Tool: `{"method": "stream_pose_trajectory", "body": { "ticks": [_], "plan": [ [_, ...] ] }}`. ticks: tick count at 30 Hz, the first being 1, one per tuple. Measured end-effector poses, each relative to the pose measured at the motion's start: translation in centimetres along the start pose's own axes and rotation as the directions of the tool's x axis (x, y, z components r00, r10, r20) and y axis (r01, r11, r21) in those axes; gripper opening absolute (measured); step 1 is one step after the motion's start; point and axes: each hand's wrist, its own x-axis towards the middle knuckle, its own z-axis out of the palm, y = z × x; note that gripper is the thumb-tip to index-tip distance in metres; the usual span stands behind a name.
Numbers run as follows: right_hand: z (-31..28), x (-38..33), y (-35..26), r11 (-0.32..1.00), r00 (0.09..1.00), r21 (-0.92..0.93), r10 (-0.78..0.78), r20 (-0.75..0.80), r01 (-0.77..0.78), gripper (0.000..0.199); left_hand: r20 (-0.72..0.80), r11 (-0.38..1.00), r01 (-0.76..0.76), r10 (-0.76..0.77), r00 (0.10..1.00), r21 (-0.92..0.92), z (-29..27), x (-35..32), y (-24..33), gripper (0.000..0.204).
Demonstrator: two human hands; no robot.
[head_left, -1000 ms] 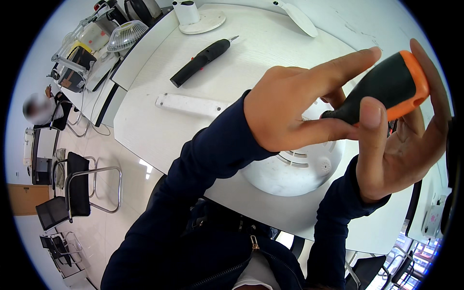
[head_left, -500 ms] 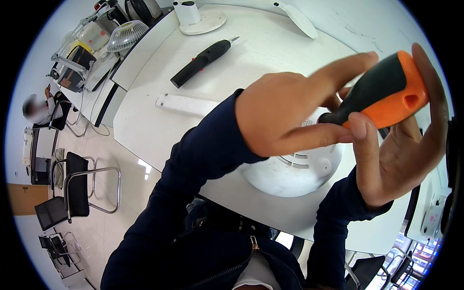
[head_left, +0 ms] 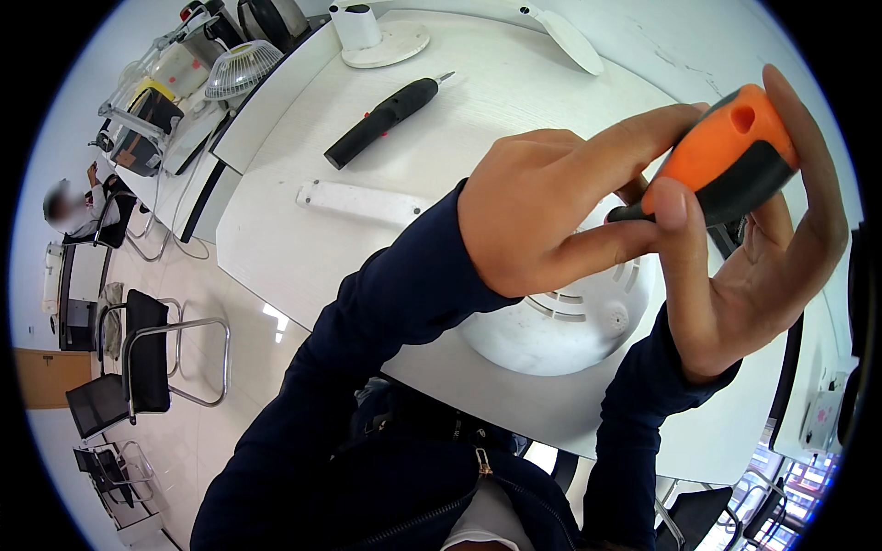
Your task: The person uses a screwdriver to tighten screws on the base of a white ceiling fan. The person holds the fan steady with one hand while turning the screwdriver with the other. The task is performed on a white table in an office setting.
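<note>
My right hand (head_left: 763, 257) grips the orange and black handle of a screwdriver (head_left: 726, 156), held up close to the camera. My left hand (head_left: 551, 211) lies over the screwdriver's shaft end, index finger stretched along the handle; the tip is hidden behind it. Below both hands a round white plastic housing (head_left: 570, 321) with vent slots rests on the white table (head_left: 276, 248).
A black electric screwdriver (head_left: 381, 119) and a white bar (head_left: 354, 202) lie farther back on the table. A white round base (head_left: 381, 37) and a white blade-shaped part (head_left: 565, 37) are at the far edge. Chairs (head_left: 147, 358) stand on the floor left. A seated person (head_left: 69, 207) is at far left.
Both hands have shifted slightly up and right with the screwdriver, and the handle has tilted a little; the grip is unchanged.
</note>
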Motion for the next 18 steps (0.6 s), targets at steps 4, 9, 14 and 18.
{"method": "stream_pose_trajectory", "body": {
  "ticks": [4, 9, 14, 18],
  "plan": [
    [-0.4, 0.2, 0.1, 1.0, 0.998, 0.02, 0.008, 0.061, -0.009, 0.071, 0.081, 0.998, 0.061, -0.059, 0.995, -0.015, -0.3, 0.1, 0.3, 0.06],
    [0.4, 0.3, -0.8, 0.992, 0.994, 0.091, 0.085, 0.062, -0.091, 0.07, 0.131, 0.976, 0.15, -0.129, 0.983, -0.159, -0.7, -0.6, 0.2, 0.064],
    [-2.3, -1.8, -0.2, 0.855, 0.968, 0.456, 0.234, 0.086, -0.247, 0.056, 0.361, 0.972, 0.23, -0.228, 0.904, 0.037, -4.7, -3.1, 2.9, 0.059],
    [-7.9, -2.4, 1.6, 0.336, 0.946, 0.91, -0.123, 0.301, -0.245, 0.041, 0.627, 0.77, 0.282, 0.188, 0.756, -0.572, -7.9, -5.6, 6.7, 0.028]
  ]
}}
